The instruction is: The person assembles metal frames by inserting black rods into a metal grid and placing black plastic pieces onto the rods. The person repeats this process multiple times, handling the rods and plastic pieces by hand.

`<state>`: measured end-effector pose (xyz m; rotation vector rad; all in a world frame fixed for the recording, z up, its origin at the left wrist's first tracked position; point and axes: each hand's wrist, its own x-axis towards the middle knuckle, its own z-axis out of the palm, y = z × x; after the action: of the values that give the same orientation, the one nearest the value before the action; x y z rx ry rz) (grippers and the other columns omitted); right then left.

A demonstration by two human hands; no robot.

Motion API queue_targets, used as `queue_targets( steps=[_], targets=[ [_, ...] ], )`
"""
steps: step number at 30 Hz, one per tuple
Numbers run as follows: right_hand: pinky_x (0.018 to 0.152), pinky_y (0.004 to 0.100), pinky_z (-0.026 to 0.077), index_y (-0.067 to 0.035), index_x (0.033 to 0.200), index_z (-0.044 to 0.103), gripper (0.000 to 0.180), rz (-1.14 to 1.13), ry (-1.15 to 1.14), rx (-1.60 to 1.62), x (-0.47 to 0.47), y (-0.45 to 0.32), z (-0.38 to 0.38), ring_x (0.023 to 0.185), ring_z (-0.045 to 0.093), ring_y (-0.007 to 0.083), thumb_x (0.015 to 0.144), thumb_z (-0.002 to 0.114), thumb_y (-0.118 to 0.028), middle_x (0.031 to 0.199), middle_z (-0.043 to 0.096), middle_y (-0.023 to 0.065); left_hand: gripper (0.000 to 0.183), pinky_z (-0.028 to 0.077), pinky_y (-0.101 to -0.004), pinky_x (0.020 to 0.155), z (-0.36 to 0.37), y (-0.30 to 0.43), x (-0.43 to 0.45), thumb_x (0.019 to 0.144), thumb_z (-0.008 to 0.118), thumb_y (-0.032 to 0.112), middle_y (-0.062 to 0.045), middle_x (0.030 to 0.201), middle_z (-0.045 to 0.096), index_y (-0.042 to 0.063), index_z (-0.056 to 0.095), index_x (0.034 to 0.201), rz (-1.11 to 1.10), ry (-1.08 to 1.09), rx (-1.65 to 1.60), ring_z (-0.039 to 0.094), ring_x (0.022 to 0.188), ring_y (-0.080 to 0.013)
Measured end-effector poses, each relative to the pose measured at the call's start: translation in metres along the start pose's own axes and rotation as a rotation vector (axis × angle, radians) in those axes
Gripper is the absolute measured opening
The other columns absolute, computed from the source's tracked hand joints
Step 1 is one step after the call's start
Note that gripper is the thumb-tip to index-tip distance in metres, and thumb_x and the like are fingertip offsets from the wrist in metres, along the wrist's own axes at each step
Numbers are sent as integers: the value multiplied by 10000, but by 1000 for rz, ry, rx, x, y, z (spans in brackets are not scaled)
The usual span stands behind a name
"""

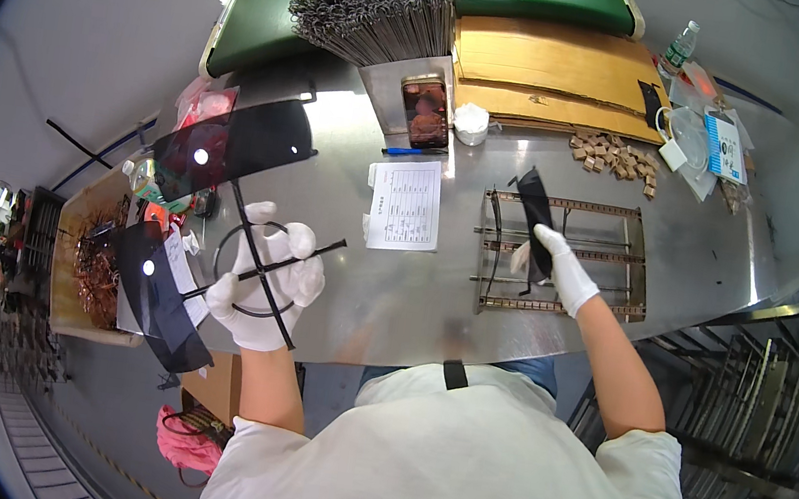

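My left hand (275, 271), in a white glove, holds a black cross-shaped rod frame (262, 269) with a ring around its middle. One dark glossy panel (247, 142) sits at the frame's upper end. A second dark panel (156, 286) hangs at its left end, and the other two rod ends look bare. My right hand (565, 271), also gloved, grips a narrow dark panel (535, 207), seen nearly edge-on with small hooks at its ends. That panel is over a metal rack (632, 261) on the steel table. Another thin dark piece (494, 239) stands at the rack's left side.
Many hooked wires fill a metal holder (398, 86) at the back, with a phone (427, 111) against it. A printed sheet (405, 205) lies mid-table on the steel table (399, 310). Small tan blocks (612, 156) lie behind the rack. A bin of copper-coloured scrap (95, 278) stands left.
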<state>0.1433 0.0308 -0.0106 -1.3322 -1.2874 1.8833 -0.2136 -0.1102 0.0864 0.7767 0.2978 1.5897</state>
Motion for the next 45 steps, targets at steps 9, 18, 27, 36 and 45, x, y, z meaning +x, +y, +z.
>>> queue_targets(
  steps=[9, 18, 27, 36, 45],
  targets=[
    [590, 322, 549, -67, 1314, 535, 497, 309, -137, -5, 16, 12, 12, 689, 661, 178, 1029, 492, -473, 1020, 653, 79, 858, 512, -340, 638, 4, -4, 2, 834, 710, 414, -254, 1215, 554, 108, 338, 1544, 33, 37, 104, 638, 804, -297],
    [744, 552, 553, -19, 1581, 272, 843, -55, 190, -1217, -14, -43, 42, 865, 704, 445, 959, 639, -455, 1373, 543, 321, 801, 609, -405, 797, 12, -19, 10, 880, 660, 454, -305, 1240, 581, 41, 346, 1491, -154, 40, 157, 693, 938, -397],
    [761, 360, 560, 7, 1459, 509, 666, -570, -324, -484, -56, -65, 98, 784, 664, 286, 865, 671, -247, 982, 680, 224, 891, 567, -377, 680, -29, -62, -41, 884, 550, 656, -277, 1087, 624, -104, 466, 1342, -573, 10, 56, 699, 868, -319],
    [529, 329, 510, -9, 1037, 604, 452, -149, 59, 41, -23, -16, 1, 528, 604, 187, 1058, 437, -429, 736, 660, 94, 1070, 447, -294, 494, -9, 0, -25, 785, 580, 811, -202, 849, 629, -193, 530, 1153, -448, -54, 44, 660, 668, -296],
    [450, 270, 503, -61, 1167, 637, 484, 239, 17, -100, 10, 7, 13, 528, 589, 133, 1031, 482, -499, 783, 681, 71, 1073, 401, -241, 405, -3, -13, -15, 811, 511, 847, -246, 918, 613, -177, 560, 1125, -462, -77, 137, 654, 635, -288]
  ],
)
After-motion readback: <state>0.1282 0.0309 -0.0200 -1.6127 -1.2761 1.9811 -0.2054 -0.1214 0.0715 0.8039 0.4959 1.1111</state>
